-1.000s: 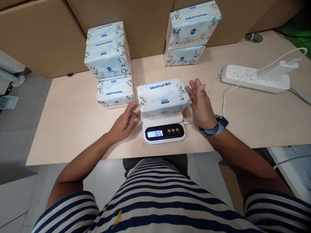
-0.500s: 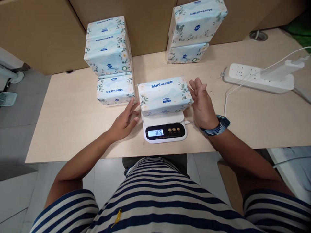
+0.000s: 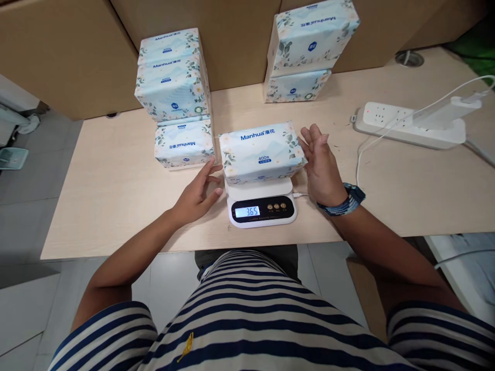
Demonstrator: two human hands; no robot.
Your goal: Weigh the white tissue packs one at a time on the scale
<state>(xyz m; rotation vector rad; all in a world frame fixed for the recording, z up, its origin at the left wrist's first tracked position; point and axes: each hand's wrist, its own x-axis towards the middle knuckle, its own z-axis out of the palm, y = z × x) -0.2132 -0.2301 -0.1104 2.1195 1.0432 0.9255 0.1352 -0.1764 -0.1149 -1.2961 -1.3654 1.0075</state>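
Observation:
A tissue pack (image 3: pixel 261 152) with a blue and white floral wrapper lies on a white digital scale (image 3: pixel 263 219), whose lit display reads 365, perhaps with a decimal point. My left hand (image 3: pixel 199 196) is open at the left of the pack, fingers apart and the fingertips close to its side. On the other side, my right hand (image 3: pixel 322 167) is open and upright, its fingers near the pack's right end. Whether the right fingertips touch the wrapper I cannot tell. Neither hand grips anything.
Stacked tissue packs (image 3: pixel 170 93) stand at the back left, another stack (image 3: pixel 309 46) at the back right. A white power strip (image 3: pixel 410 126) with a plugged-in adapter and a white cable (image 3: pixel 359 159) lie on the right. Brown panels (image 3: pixel 232 41) rise behind the table (image 3: pixel 96 206).

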